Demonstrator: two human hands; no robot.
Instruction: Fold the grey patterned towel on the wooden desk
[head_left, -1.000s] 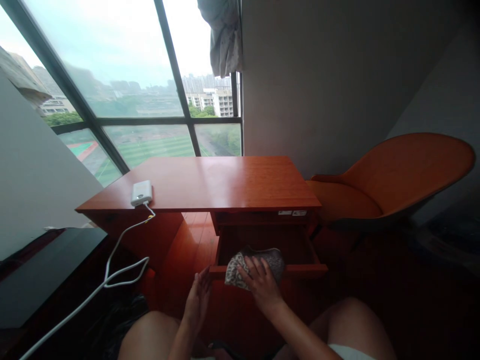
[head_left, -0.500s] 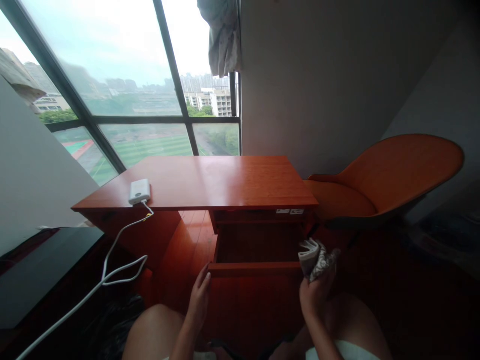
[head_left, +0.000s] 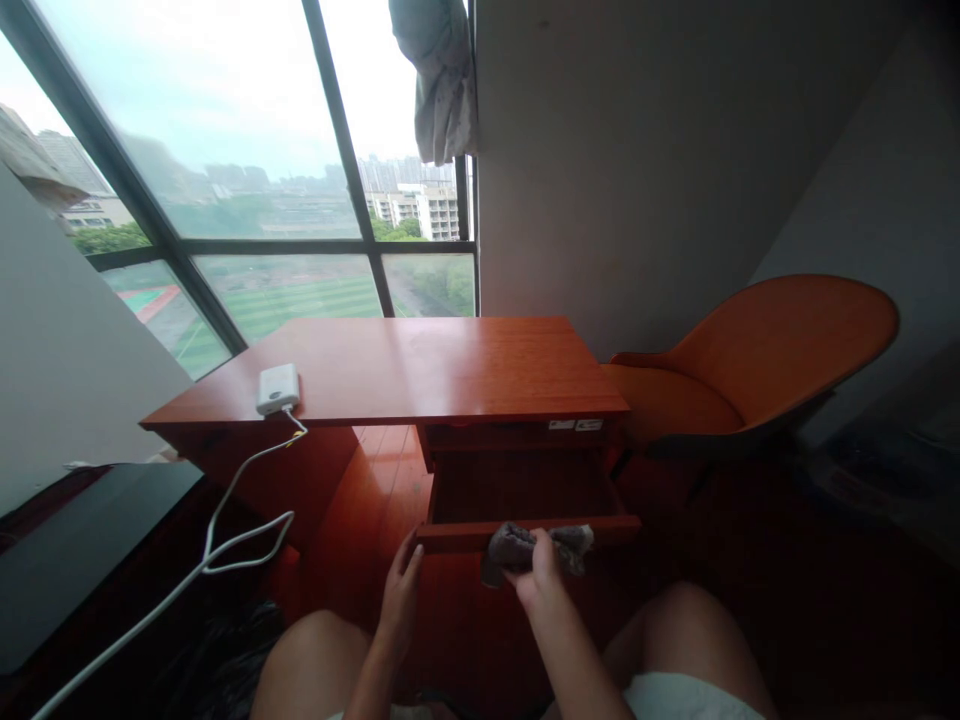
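Note:
A desk drawer (head_left: 454, 538) is pulled out below the top of a reddish-brown wooden desk (head_left: 450, 370). At the left end of its front panel, my left hand (head_left: 401, 590) grips the corner, fingers on the outer side and thumb toward me. My right hand (head_left: 538, 580) is closed around a crumpled grey patterned cloth (head_left: 511, 545). This cloth lies against the middle of the drawer's front panel and reaches its top edge. Part of the panel is hidden behind the cloth and hand.
On the desk's left end sits a white power bank (head_left: 278, 388) with a white cable (head_left: 217, 510) hanging down toward me. An orange chair (head_left: 780, 350) stands at the right, by the wall. Dark plastic (head_left: 225, 650) lies low at left. Behind the desk is a large window (head_left: 277, 245).
My right hand has moved left with the cloth, from beside the drawer's right end to the middle of its front panel. The left hand stays at the drawer's left corner.

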